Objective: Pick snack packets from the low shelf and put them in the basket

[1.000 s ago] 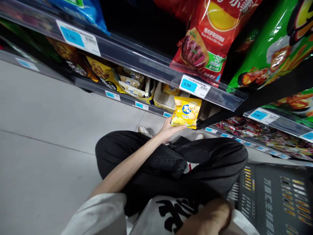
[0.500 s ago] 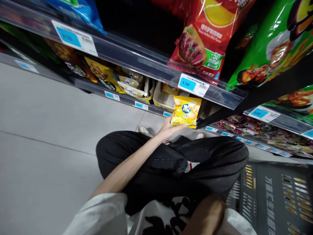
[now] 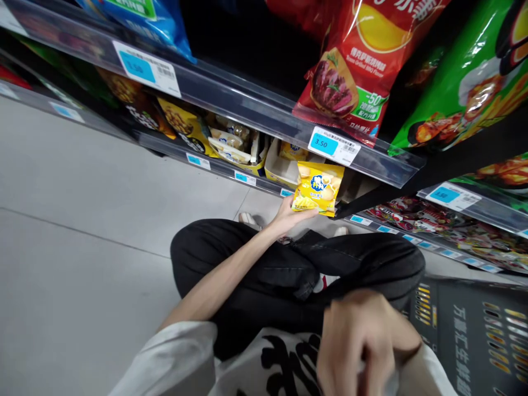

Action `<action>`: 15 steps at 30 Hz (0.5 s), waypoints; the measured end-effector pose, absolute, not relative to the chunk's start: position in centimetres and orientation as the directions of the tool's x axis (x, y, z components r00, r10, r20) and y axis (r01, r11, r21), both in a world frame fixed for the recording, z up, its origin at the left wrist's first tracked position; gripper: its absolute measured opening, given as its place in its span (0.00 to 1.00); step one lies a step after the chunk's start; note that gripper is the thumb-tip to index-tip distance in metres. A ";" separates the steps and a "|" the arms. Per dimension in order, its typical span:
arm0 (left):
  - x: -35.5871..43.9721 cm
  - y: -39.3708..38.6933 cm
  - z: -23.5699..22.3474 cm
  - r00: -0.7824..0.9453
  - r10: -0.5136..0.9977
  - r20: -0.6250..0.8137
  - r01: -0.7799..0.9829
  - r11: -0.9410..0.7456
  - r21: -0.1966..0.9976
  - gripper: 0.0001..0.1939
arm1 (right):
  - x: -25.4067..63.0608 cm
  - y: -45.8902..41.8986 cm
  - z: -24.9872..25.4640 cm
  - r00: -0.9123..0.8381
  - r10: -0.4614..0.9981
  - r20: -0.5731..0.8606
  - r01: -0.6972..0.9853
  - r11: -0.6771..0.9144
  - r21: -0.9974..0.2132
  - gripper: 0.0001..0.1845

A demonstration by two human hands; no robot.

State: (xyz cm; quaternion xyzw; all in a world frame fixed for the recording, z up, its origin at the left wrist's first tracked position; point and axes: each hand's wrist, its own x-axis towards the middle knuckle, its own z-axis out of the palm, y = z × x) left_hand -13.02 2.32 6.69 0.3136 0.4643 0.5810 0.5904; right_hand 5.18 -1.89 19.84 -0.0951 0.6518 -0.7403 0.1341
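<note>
My left hand (image 3: 289, 217) is stretched out over my black trousers and grips the lower edge of a small yellow snack packet (image 3: 318, 188). The packet stands upright in front of the low shelf, just under a blue 3.50 price tag (image 3: 333, 146). My right hand (image 3: 365, 344) is close to the camera at the bottom, over my white printed shirt. Its fingers are curled downward and blurred, and I cannot make out whether they hold anything.
Shelves run from upper left to right with a clear plastic rail (image 3: 231, 99). Big chip bags hang above: red (image 3: 358, 66), green (image 3: 474, 77), blue (image 3: 148, 22). Open yellow cartons (image 3: 247, 151) sit on the low shelf. A dark shopping basket (image 3: 470, 341) stands at lower right. Grey tiled floor (image 3: 74, 209) lies left.
My right hand has risen from the bottom edge into fuller view, fingers curled. My left hand and the yellow packet have stayed by the low shelf; the view shifted slightly.
</note>
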 end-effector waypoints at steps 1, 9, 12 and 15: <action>-13.1 2.4 6.7 -0.114 0.977 -0.182 -0.396 0.123 0.910 0.30 | 5.3 -0.4 18.9 -0.937 -0.349 -0.010 0.095 -0.226 -0.970 0.27; -13.2 2.3 6.4 -0.079 0.986 -0.150 -0.397 0.107 0.912 0.28 | 5.8 6.1 9.0 -0.830 0.427 -0.359 0.245 -0.298 -0.923 0.23; -13.0 2.1 6.2 -0.064 0.985 -0.157 -0.351 0.125 0.928 0.26 | 5.5 5.3 8.1 -0.724 0.636 -0.266 0.086 -0.299 -0.950 0.22; -12.8 2.1 6.1 -0.086 0.984 -0.158 -0.298 0.126 0.946 0.23 | 5.0 5.0 8.0 -0.636 0.745 -0.203 0.021 -0.246 -0.969 0.22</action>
